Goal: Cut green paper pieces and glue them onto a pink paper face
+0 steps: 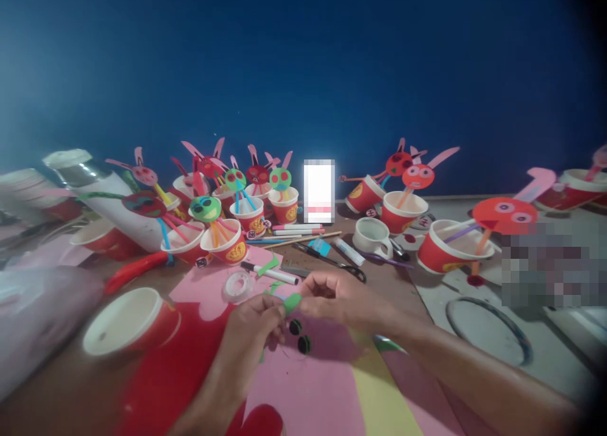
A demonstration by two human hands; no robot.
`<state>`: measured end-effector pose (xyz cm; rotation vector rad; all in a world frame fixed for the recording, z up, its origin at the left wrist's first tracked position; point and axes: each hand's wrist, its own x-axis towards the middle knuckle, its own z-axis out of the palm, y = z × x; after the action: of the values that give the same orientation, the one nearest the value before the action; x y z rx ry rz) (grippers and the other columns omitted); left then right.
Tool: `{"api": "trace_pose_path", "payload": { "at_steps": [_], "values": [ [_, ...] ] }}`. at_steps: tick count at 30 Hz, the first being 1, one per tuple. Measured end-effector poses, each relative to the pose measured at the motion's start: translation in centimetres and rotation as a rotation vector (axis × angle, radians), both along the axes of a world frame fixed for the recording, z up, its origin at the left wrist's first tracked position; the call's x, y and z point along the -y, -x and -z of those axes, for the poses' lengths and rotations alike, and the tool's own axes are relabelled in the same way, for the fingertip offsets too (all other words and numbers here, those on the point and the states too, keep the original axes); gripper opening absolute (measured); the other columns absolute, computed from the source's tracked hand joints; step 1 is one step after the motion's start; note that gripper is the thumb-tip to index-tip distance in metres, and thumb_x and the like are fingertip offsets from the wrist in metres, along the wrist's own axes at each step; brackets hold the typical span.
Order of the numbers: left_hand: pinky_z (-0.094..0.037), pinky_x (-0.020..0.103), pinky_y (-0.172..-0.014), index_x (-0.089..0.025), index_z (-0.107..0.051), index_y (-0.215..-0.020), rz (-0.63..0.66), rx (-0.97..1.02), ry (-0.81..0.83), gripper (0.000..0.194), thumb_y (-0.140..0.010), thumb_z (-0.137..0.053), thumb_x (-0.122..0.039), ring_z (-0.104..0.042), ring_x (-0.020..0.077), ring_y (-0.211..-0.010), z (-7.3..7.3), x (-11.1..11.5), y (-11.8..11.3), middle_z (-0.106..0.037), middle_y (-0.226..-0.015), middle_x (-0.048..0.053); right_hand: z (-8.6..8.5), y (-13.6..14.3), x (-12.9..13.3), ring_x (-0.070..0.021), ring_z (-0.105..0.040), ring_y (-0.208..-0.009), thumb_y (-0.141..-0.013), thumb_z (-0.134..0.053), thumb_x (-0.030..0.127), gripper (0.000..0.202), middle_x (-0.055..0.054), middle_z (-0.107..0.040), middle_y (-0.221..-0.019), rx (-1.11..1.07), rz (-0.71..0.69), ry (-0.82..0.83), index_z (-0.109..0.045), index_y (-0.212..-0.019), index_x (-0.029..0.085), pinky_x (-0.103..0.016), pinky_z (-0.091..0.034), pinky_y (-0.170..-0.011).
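Between my two hands, over the pink paper (322,398), is a small green paper piece (291,303). My left hand (260,319) pinches its left end, and the fingers of my right hand (332,300) are closed at its right end. Just below them lie two black discs with green rims (300,336). Behind my hands are a roll of clear tape (238,286), a black-and-white marker (272,273) and a green paper strip (269,266). Red paper (175,360) spreads under my left forearm, and yellow paper (379,385) shows left of my right forearm.
Red-and-white paper cups with paper rabbit heads on sticks, such as one cup (227,243), line the back. An uncovered cup (128,322) tilts at left. A white mug (372,236), scissors (353,270), glue stick (349,251) and markers (298,229) lie behind my hands. A bracelet-like ring (488,331) is at right.
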<state>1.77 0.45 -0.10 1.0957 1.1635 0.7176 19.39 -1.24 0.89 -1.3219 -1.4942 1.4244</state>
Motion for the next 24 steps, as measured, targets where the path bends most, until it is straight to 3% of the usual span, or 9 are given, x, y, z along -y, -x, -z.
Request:
{"api": "trace_pose_path", "payload": {
  "at_steps": [7, 14, 24],
  "values": [
    [-0.030, 0.019, -0.044, -0.015, -0.055, -0.062, 0.013, -0.001, 0.001, 0.015, -0.070, -0.060, -0.027, -0.043, 0.0072, -0.043, 0.2, 0.6, -0.3, -0.051, -0.044, -0.004, 0.5, 0.4, 0.2, -0.0068, -0.034, -0.053, -0.071, -0.054, 0.018, 0.009, 0.007, -0.040, -0.057, 0.082, 0.078, -0.046, -0.049, -0.064, 0.016, -0.018, -0.028, -0.048],
    [-0.036, 0.022, -0.050, -0.012, -0.065, -0.074, 0.143, 0.089, 0.079, 0.020, -0.065, -0.061, -0.029, -0.050, 0.0107, -0.051, -0.1, 0.5, -0.2, -0.061, -0.058, 0.003, -0.3, -0.7, 0.1, -0.0066, -0.038, -0.050, -0.065, -0.056, 0.019, 0.006, 0.007, -0.044, -0.054, 0.164, -0.051, 0.011, -0.051, -0.063, 0.016, -0.016, -0.029, -0.043],
    [-0.029, 0.019, -0.043, -0.013, -0.057, -0.057, 0.251, -0.087, 0.045, 0.016, -0.062, -0.064, -0.027, -0.040, 0.0068, -0.042, 0.6, 0.6, -0.2, -0.051, -0.046, -0.003, 0.1, -0.1, 0.7, -0.0067, -0.040, -0.049, -0.065, -0.056, 0.018, 0.004, 0.007, -0.045, -0.054, 0.241, -0.137, 0.006, -0.053, -0.063, 0.017, -0.015, -0.027, -0.039]
  ]
}}
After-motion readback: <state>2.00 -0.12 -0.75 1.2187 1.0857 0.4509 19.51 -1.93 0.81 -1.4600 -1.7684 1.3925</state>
